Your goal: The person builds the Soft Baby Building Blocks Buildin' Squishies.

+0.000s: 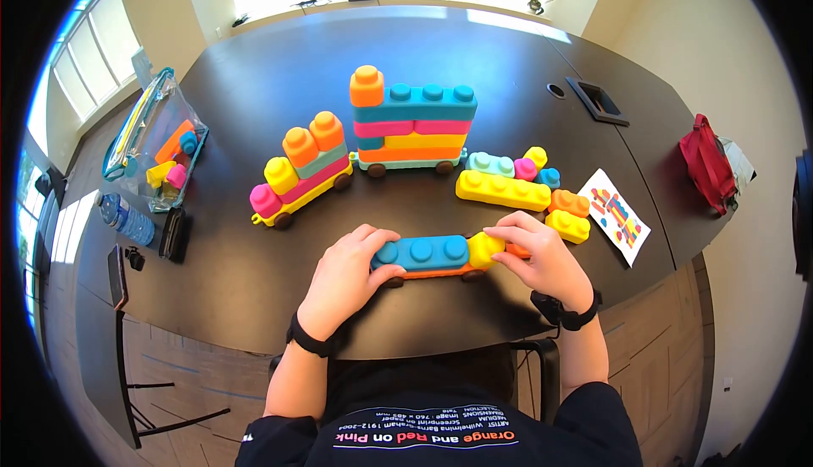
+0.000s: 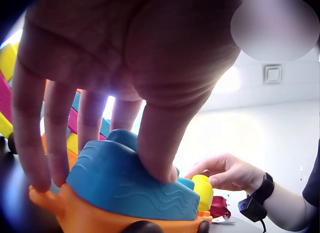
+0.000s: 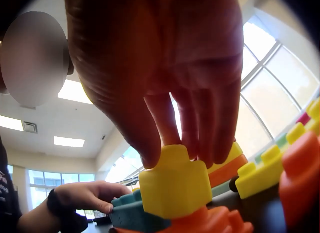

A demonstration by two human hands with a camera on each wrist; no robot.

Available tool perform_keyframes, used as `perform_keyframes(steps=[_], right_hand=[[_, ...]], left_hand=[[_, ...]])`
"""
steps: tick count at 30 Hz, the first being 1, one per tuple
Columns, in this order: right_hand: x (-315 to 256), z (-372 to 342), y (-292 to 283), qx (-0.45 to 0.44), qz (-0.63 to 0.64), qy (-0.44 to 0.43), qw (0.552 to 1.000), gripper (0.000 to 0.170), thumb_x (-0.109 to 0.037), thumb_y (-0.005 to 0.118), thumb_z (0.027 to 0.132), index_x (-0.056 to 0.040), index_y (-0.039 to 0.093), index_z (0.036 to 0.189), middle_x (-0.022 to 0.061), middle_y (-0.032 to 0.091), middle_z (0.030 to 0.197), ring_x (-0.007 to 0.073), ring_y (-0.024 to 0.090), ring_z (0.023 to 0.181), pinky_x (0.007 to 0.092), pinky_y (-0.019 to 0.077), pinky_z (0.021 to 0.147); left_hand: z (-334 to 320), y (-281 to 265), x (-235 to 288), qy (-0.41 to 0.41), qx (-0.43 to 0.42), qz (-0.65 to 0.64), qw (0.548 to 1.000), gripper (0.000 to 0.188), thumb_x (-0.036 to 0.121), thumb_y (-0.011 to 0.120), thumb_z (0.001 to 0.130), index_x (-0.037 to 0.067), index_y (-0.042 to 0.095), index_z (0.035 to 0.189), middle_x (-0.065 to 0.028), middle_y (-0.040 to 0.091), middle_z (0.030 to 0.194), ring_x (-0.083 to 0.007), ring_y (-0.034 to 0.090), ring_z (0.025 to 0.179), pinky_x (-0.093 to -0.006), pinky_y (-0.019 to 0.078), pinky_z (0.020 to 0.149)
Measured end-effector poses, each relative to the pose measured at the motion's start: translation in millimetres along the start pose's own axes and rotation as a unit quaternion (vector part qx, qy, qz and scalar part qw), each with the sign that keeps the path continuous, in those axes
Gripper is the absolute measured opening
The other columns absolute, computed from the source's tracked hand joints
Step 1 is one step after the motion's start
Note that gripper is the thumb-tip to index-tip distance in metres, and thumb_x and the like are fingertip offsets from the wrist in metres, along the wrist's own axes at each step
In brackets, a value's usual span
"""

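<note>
My left hand (image 1: 343, 265) grips the left end of a long blue block (image 1: 421, 252), thumb on the near side and fingers on the far side. That block sits on an orange wheeled base (image 2: 110, 216) with dark wheels. At the base's right end, my right hand (image 1: 542, 255) pinches a small yellow block (image 3: 175, 185) between thumb and fingers. The yellow block stands upright against the blue block's right end, over the orange base. Part of the base's right end is hidden under the right hand in the head view.
Two built wagons stand behind: a low one (image 1: 305, 171) at left, a tall one (image 1: 415, 128) in the middle. Loose blocks around a long yellow block (image 1: 502, 190) lie at right, beside a picture sheet (image 1: 616, 217). A clear bag (image 1: 161, 141) and water bottle (image 1: 125, 217) stand left.
</note>
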State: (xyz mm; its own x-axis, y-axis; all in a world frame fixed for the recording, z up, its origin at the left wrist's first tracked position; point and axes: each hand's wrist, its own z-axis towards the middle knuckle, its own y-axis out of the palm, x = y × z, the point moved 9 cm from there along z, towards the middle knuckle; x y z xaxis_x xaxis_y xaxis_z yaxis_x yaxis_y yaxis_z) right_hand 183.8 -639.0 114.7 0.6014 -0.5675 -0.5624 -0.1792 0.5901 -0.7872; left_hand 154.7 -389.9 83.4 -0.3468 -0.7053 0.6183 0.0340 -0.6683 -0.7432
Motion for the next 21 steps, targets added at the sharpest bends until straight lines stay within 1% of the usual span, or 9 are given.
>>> perform_keyframes(steps=[7, 9, 13, 16, 18, 21], right_hand=[[-1.9, 4.0, 17.0, 0.016, 0.007, -0.036, 0.999, 0.037, 0.000, 0.079, 0.088, -0.0021, 0.071, 0.124, 0.0138, 0.067, 0.118, 0.0335, 0.069, 0.103, 0.0383, 0.0569, 0.089], [-3.3, 4.0, 16.9, 0.024, -0.006, -0.063, 0.998, 0.036, -0.002, 0.080, 0.089, -0.0036, 0.072, 0.125, 0.0108, 0.069, 0.116, 0.0286, 0.070, 0.099, 0.0352, 0.0567, 0.085], [-3.1, 3.5, 16.9, 0.026, -0.016, -0.065, 0.997, 0.035, -0.003, 0.079, 0.089, -0.0037, 0.071, 0.124, 0.0112, 0.070, 0.117, 0.0293, 0.070, 0.100, 0.0361, 0.0563, 0.086], [-3.7, 2.9, 17.8, 0.032, -0.008, -0.057, 0.998, 0.035, -0.004, 0.079, 0.090, -0.0034, 0.071, 0.124, 0.0114, 0.070, 0.116, 0.0298, 0.070, 0.100, 0.0364, 0.0562, 0.086], [-3.9, 2.8, 17.3, 0.026, 0.004, -0.040, 0.999, 0.032, -0.004, 0.079, 0.089, -0.0008, 0.070, 0.119, 0.0153, 0.070, 0.114, 0.0367, 0.068, 0.106, 0.0418, 0.0562, 0.093], [-2.5, 3.2, 17.4, 0.023, 0.009, -0.041, 0.999, 0.032, -0.005, 0.079, 0.089, -0.0008, 0.070, 0.120, 0.0152, 0.070, 0.113, 0.0370, 0.068, 0.105, 0.0419, 0.0563, 0.092]], left_hand=[[-0.6, -1.1, 1.4, 0.004, 0.008, 0.002, 1.000, 0.044, 0.022, 0.087, 0.086, 0.006, 0.070, 0.123, -0.0122, 0.068, 0.109, -0.0334, 0.071, 0.091, -0.0399, 0.0590, 0.082], [-1.2, -1.8, 1.2, 0.000, 0.007, -0.009, 1.000, 0.043, 0.021, 0.087, 0.086, 0.006, 0.070, 0.123, -0.0124, 0.069, 0.110, -0.0340, 0.070, 0.092, -0.0399, 0.0590, 0.082], [-0.9, -2.5, 3.3, 0.005, 0.009, -0.004, 1.000, 0.042, 0.020, 0.087, 0.087, 0.006, 0.070, 0.123, -0.0127, 0.069, 0.110, -0.0345, 0.071, 0.093, -0.0397, 0.0590, 0.082], [-0.8, -2.1, 1.8, -0.016, -0.006, -0.007, 1.000, 0.042, 0.019, 0.086, 0.087, 0.006, 0.070, 0.124, -0.0128, 0.069, 0.110, -0.0347, 0.071, 0.094, -0.0397, 0.0591, 0.083], [-1.4, -1.8, 2.0, -0.012, -0.001, -0.006, 1.000, 0.040, 0.026, 0.084, 0.088, 0.011, 0.071, 0.122, -0.0101, 0.069, 0.109, -0.0340, 0.070, 0.095, -0.0430, 0.0580, 0.081], [-1.5, -0.2, -0.9, -0.020, -0.005, -0.007, 1.000, 0.040, 0.026, 0.084, 0.088, 0.011, 0.071, 0.123, -0.0099, 0.069, 0.109, -0.0340, 0.071, 0.095, -0.0433, 0.0579, 0.082]])
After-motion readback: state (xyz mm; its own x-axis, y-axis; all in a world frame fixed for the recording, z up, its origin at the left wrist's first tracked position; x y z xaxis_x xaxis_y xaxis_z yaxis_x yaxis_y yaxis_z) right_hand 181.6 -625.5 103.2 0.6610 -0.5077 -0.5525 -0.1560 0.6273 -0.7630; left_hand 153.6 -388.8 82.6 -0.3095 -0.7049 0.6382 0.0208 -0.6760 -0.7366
